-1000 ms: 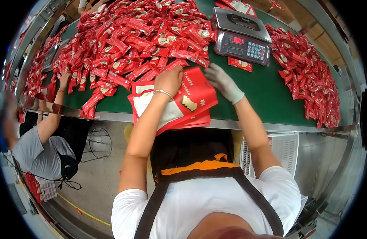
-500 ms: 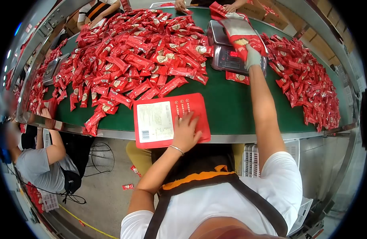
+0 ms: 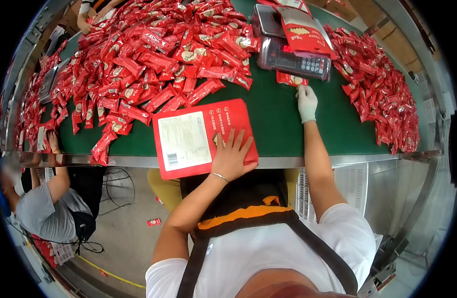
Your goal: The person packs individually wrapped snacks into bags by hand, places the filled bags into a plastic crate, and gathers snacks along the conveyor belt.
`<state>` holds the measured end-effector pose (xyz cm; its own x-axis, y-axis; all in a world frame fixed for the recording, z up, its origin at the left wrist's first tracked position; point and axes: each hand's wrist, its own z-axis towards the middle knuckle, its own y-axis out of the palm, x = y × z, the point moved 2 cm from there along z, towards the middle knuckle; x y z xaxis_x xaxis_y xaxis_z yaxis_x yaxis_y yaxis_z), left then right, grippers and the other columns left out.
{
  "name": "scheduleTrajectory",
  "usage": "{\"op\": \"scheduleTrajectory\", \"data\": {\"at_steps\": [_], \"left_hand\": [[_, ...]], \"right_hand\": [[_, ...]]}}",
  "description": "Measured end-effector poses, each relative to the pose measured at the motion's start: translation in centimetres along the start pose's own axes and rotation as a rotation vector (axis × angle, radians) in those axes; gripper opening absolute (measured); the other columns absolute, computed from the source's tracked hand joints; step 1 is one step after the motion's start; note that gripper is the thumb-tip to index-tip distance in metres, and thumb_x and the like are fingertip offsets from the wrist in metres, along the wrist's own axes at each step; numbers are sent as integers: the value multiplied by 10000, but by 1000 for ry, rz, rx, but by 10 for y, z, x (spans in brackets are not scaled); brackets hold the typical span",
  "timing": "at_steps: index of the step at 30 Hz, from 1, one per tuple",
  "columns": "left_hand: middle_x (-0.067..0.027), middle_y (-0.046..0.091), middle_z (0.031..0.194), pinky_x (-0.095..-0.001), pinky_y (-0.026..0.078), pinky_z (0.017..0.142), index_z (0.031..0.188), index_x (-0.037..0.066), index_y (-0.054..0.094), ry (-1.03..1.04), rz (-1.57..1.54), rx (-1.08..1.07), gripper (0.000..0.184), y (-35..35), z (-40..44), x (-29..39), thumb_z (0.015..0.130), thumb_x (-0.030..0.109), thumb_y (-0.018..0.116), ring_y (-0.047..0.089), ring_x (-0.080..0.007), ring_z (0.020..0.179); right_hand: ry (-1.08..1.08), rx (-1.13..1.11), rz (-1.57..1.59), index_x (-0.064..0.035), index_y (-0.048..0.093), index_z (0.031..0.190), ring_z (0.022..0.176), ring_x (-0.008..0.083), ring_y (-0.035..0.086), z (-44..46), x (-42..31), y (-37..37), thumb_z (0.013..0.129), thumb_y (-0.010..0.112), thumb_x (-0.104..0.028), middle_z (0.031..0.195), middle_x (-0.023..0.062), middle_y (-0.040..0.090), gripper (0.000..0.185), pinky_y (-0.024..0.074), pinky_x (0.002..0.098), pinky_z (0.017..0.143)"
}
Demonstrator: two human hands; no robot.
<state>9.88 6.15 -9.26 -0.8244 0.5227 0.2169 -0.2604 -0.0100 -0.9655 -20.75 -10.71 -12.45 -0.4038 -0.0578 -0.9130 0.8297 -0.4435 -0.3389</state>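
Note:
My left hand lies with spread fingers on a stack of flat red pouches at the table's front edge; a white label with a barcode faces up. My right hand, in a pale glove, is at the near edge of a small red packet in front of the scale. Its fingers are close together, and whether they grip the packet is too small to tell. A red pouch rests on the digital scale, covering part of its plate and display.
A big heap of red packets covers the table's left and back; another heap lies at the right. A co-worker in grey sits at the left. Another person's hands show at the back left. White crates stand below the table.
My right hand has let go of the pouch on the scale and come back toward me, to the small packet. My left hand stays spread on the stack.

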Motion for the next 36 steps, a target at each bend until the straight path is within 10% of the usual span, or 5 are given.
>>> {"op": "scheduleTrajectory", "data": {"at_steps": [17,19,25,27,36], "left_hand": [[-138,435,1453,-680,216,1084,1321,120,560,-18,-134,150,754,2,-5,-7,746,598,652,365,-369,1362],[-139,433,1454,-684,221,1079,1313,117,566,-24,-138,157,750,3,-4,-8,741,594,658,365,-363,1364],[-126,443,1451,-669,234,1085,1311,108,564,7,-132,154,756,-2,-3,-6,735,588,665,389,-337,1357],[-110,452,1449,-651,240,1091,1319,113,558,-44,-116,78,760,-1,0,-5,734,585,667,395,-310,1363],[-110,438,1478,-598,220,1121,1369,100,503,-12,48,14,760,6,7,4,758,510,694,373,-322,1385]], "right_hand": [[353,-25,424,0,631,1011,595,97,482,24,-24,0,947,409,-665,777,44,620,704,372,241,545],[393,-111,522,60,359,1433,1207,319,473,35,-61,3,828,315,-847,1414,218,454,1091,422,388,994],[472,-73,751,-122,355,1473,1339,387,415,116,-112,39,877,622,-544,1446,229,422,778,376,501,1098],[-265,-256,-59,12,481,1328,1180,342,568,308,83,-13,897,671,-276,1346,189,536,552,495,539,964],[15,269,-73,17,540,1294,1084,264,637,-103,-129,-379,923,593,-82,1239,161,616,388,530,376,920]]}}
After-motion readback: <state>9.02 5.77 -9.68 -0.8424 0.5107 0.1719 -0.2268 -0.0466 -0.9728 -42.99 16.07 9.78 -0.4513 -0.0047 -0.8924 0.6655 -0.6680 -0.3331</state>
